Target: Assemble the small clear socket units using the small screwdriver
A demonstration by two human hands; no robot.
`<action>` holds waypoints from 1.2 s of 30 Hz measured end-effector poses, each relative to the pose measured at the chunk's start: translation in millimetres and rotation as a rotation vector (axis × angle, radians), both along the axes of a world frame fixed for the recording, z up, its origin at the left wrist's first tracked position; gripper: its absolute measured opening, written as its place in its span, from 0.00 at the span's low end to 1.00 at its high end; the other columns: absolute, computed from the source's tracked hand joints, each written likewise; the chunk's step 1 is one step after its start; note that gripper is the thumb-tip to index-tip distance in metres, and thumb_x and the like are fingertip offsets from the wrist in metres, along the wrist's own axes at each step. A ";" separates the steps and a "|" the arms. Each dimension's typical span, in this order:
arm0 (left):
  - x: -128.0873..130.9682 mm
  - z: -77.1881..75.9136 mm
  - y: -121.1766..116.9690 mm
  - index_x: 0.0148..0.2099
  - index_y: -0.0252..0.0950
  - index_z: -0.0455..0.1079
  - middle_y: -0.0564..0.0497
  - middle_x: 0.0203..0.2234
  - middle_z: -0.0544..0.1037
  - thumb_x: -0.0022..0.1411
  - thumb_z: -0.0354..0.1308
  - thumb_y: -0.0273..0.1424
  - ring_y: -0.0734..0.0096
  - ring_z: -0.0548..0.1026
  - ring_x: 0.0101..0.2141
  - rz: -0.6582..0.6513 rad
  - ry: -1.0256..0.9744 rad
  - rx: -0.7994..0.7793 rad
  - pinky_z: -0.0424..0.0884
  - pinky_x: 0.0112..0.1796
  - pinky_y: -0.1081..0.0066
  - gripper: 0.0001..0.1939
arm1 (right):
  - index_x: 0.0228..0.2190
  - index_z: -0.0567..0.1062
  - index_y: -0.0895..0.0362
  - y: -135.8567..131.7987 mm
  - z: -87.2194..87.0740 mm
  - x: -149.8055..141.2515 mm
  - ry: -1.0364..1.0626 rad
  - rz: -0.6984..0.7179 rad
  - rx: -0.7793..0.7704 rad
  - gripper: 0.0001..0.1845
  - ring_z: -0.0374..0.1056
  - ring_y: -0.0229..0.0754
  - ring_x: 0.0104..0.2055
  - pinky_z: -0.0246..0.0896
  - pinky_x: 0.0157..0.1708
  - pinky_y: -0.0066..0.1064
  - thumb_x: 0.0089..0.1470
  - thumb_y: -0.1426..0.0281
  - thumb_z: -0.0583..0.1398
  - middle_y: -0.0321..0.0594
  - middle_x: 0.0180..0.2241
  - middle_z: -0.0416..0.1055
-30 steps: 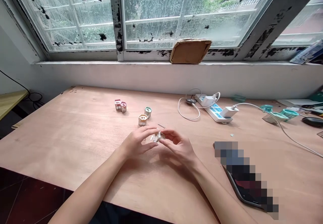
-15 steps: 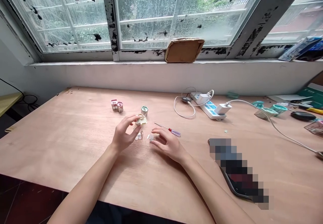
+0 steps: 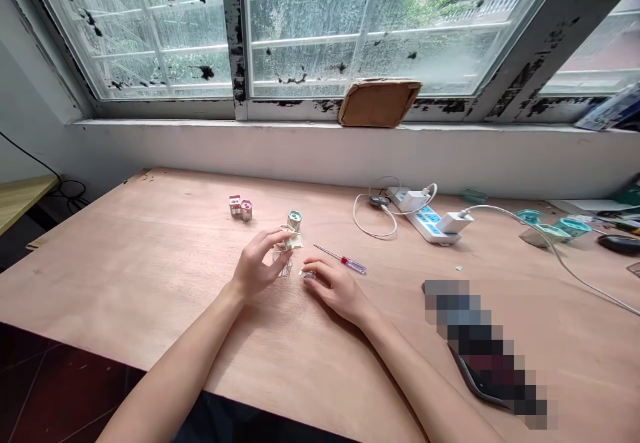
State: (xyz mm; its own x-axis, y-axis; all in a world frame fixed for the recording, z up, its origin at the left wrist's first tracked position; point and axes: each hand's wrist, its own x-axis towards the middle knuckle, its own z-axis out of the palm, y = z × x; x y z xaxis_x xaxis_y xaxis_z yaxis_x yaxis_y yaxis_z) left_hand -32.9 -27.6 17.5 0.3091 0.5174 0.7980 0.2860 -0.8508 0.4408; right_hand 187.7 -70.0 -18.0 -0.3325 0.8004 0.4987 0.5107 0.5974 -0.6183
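My left hand [image 3: 260, 262] is closed, thumb and fingers pinching a small cream plastic piece [image 3: 294, 241] above the table. Just below it stands a clear plastic part [image 3: 285, 266], partly hidden by the thumb. My right hand [image 3: 335, 288] rests on the table with its fingers closed around a small clear piece [image 3: 309, 274], mostly covered by the fingertips. Behind the left hand is a small green-topped faceted container [image 3: 295, 219]. A screwdriver [image 3: 347, 262] with a clear purple and red handle lies beyond the right hand.
Two small red-topped containers [image 3: 240, 208] stand at the back left. A power strip [image 3: 425, 220] with white chargers and cables sits behind right. A blurred-out phone [image 3: 480, 376] lies at right. Teal-rimmed pieces [image 3: 555, 231] and a black mouse [image 3: 619, 244] are farther right.
The view has shifted slightly, so the table appears farther right. My right fingers have closed over the small clear piece. My left hand still holds the cream piece.
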 end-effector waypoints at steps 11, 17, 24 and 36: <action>0.7 1.1 -0.6 0.57 0.40 0.69 0.43 0.51 0.78 0.65 0.61 0.26 0.63 0.78 0.51 -0.014 -0.005 0.004 0.78 0.46 0.64 0.19 | 0.36 0.79 0.52 2.5 0.0 -0.2 0.059 0.018 -0.026 0.08 0.74 0.47 0.44 0.69 0.47 0.41 0.62 0.68 0.58 0.44 0.42 0.77; 2.1 1.5 -1.3 0.57 0.41 0.69 0.43 0.51 0.78 0.66 0.60 0.27 0.63 0.78 0.50 -0.024 -0.007 0.006 0.78 0.46 0.63 0.18 | 0.36 0.79 0.52 1.5 -0.8 0.2 0.112 -0.006 -0.069 0.09 0.75 0.47 0.44 0.71 0.47 0.42 0.62 0.66 0.59 0.45 0.41 0.78; 1.7 -0.1 -0.4 0.58 0.41 0.69 0.43 0.52 0.78 0.66 0.60 0.27 0.62 0.77 0.52 -0.040 0.002 -0.021 0.78 0.46 0.63 0.18 | 0.40 0.78 0.52 -0.3 2.0 4.4 0.077 -0.053 -0.093 0.08 0.74 0.48 0.45 0.70 0.47 0.41 0.60 0.65 0.60 0.44 0.43 0.78; 3.4 -1.7 -1.6 0.56 0.40 0.69 0.43 0.50 0.79 0.66 0.60 0.27 0.64 0.78 0.48 -0.041 0.016 -0.024 0.78 0.45 0.63 0.17 | 0.46 0.77 0.53 0.5 -2.6 5.1 0.188 -0.094 -0.208 0.15 0.76 0.46 0.40 0.74 0.41 0.39 0.57 0.65 0.62 0.43 0.41 0.79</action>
